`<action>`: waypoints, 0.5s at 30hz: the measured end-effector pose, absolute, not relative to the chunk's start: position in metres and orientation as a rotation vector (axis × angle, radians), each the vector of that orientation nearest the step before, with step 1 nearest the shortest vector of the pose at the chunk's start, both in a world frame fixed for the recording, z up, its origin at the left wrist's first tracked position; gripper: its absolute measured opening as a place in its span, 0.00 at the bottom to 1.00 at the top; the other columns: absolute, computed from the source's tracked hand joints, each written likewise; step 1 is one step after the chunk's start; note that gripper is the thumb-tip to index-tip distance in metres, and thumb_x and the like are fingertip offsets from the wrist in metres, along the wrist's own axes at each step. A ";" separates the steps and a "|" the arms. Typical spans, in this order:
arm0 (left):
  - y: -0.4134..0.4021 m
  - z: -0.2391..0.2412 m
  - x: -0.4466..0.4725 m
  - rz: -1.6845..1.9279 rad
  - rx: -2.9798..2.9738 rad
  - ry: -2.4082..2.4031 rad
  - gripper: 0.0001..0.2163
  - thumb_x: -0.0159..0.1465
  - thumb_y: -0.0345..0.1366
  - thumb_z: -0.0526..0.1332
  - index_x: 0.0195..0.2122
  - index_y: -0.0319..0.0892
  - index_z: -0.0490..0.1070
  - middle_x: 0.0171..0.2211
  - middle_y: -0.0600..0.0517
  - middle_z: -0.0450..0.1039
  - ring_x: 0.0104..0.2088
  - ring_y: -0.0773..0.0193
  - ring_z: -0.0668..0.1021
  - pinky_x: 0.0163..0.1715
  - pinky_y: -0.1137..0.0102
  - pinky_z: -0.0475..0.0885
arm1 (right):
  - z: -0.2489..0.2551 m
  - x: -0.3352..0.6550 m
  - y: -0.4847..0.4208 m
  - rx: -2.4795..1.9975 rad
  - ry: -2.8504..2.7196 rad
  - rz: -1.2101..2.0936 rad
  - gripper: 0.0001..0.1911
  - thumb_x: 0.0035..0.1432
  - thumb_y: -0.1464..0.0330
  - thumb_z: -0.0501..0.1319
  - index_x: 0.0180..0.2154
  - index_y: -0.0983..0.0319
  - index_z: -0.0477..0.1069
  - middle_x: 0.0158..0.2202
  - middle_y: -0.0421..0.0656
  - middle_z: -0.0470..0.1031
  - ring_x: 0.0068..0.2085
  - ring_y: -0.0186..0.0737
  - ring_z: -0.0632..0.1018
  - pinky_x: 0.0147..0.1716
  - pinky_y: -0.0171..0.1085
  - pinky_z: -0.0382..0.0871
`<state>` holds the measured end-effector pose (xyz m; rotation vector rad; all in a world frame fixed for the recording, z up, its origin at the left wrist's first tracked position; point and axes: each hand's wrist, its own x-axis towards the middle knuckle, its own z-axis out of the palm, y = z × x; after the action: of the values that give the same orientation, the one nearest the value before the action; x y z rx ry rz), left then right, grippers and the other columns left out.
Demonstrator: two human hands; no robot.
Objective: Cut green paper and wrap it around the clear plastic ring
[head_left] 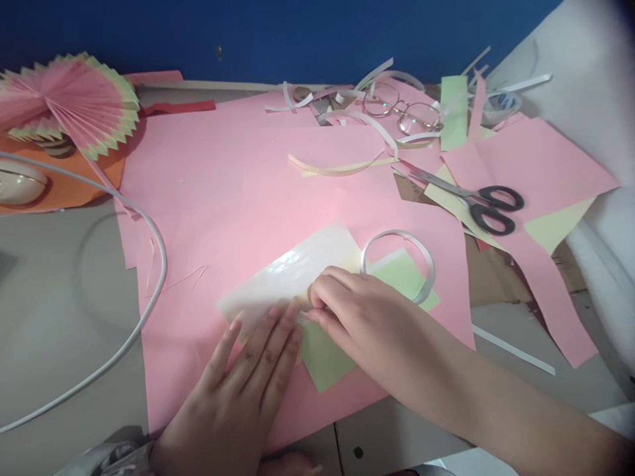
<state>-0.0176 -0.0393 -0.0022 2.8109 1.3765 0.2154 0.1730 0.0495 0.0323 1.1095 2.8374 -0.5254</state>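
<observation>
Fingers slightly spread, the left hand (pixel 243 380) lay on the glossy sheet (pixel 302 264) near frame centre; the right hand (pixel 354 307) curled narrowly by its lower edge, any hold unclear; uneven pulling could have creased it.

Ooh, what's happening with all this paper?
Someone is working with paper by hand. The left hand lies spread on the lower edge of a shiny white sheet. The right hand, fingers bent, is by that edge, over green paper; whether it pinches anything is hard to see. Pink paper lies underneath. The scissors lie off to the right, untouched.
</observation>
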 end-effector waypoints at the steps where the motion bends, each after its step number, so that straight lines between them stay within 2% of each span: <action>1: -0.040 -0.002 -0.018 0.221 2.812 1.377 0.40 0.59 0.62 0.42 0.57 0.31 0.62 0.62 0.39 0.55 0.62 0.52 0.55 0.62 0.55 0.38 | 0.032 0.173 0.049 1.095 2.845 -0.486 0.09 0.57 0.78 0.55 0.28 0.61 0.64 0.30 0.39 0.65 0.33 0.36 0.66 0.28 0.36 0.59; 7: -0.040 -0.002 -0.017 0.206 2.807 1.385 0.40 0.59 0.62 0.41 0.57 0.30 0.62 0.62 0.40 0.54 0.62 0.53 0.55 0.62 0.55 0.38 | 0.032 0.171 0.050 1.062 2.863 -0.410 0.08 0.55 0.79 0.57 0.28 0.62 0.65 0.29 0.39 0.64 0.31 0.36 0.66 0.26 0.35 0.58; 15: -0.039 -0.003 -0.018 0.228 2.786 1.394 0.41 0.58 0.63 0.43 0.58 0.31 0.60 0.62 0.41 0.54 0.63 0.53 0.54 0.62 0.54 0.38 | 0.032 0.171 0.051 1.123 2.829 -0.544 0.06 0.57 0.77 0.56 0.30 0.61 0.62 0.29 0.39 0.65 0.33 0.36 0.66 0.27 0.36 0.58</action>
<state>-0.0185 -0.0394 -0.0030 2.7859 1.3942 0.2283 0.1711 0.0509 0.0324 1.1231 2.8288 -0.5438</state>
